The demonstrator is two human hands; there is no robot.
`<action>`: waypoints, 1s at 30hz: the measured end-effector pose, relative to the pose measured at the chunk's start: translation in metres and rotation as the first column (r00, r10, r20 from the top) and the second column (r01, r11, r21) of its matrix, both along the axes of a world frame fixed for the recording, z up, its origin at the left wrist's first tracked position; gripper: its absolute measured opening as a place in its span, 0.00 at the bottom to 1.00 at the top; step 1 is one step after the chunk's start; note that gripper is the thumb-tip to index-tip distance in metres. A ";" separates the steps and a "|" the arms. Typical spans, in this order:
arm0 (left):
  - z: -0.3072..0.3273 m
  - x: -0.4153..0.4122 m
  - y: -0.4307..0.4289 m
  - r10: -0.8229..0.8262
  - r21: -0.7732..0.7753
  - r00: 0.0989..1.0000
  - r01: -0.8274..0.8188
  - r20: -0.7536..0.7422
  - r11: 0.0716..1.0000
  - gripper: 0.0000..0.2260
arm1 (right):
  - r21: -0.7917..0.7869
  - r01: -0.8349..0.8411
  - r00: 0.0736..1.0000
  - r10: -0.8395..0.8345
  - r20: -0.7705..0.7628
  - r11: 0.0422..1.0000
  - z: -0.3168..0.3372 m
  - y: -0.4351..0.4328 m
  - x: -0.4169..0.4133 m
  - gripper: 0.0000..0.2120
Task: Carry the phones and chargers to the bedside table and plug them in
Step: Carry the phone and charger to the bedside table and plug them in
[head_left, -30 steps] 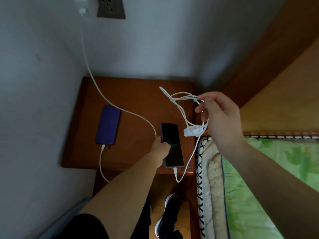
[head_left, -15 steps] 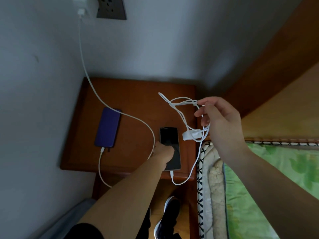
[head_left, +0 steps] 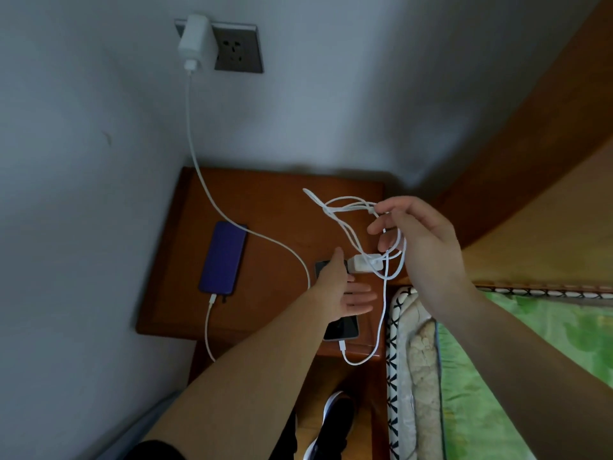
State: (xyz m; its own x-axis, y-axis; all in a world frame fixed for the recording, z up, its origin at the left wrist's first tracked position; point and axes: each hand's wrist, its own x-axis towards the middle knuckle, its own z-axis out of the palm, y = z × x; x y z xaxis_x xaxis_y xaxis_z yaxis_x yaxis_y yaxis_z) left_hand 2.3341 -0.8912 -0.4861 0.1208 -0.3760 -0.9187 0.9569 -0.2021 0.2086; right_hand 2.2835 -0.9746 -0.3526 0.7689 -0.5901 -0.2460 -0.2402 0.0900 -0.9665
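My left hand (head_left: 345, 290) hovers spread, palm up, over the black phone (head_left: 341, 327) lying at the near edge of the bedside table (head_left: 275, 200). My right hand (head_left: 421, 240) pinches the tangled white cable (head_left: 345, 220), its charger block (head_left: 365, 263) dangling just above the phone it plugs into. Farther back lies the purple phone (head_left: 223, 257), wired to the plugged-in charger (head_left: 193, 38) at the wall socket (head_left: 237, 49).

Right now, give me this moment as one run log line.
left hand open above black phone | right hand holding loose charger cable | purple phone plugged in
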 end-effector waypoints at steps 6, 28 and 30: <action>0.020 0.017 -0.007 0.160 -0.090 0.987 -0.158 0.015 0.983 0.12 | 0.140 -0.160 0.987 0.158 0.027 0.977 0.010 -0.003 -0.022 0.14; 0.162 0.053 0.033 0.100 -0.133 0.407 0.053 0.908 0.990 0.17 | -0.449 -0.367 0.878 0.144 -0.456 0.815 0.084 -0.006 -0.025 0.09; 0.187 0.055 0.038 0.154 -0.210 0.527 0.047 0.836 0.977 0.17 | -0.463 -0.225 0.956 0.102 -0.276 0.857 0.098 -0.001 -0.014 0.05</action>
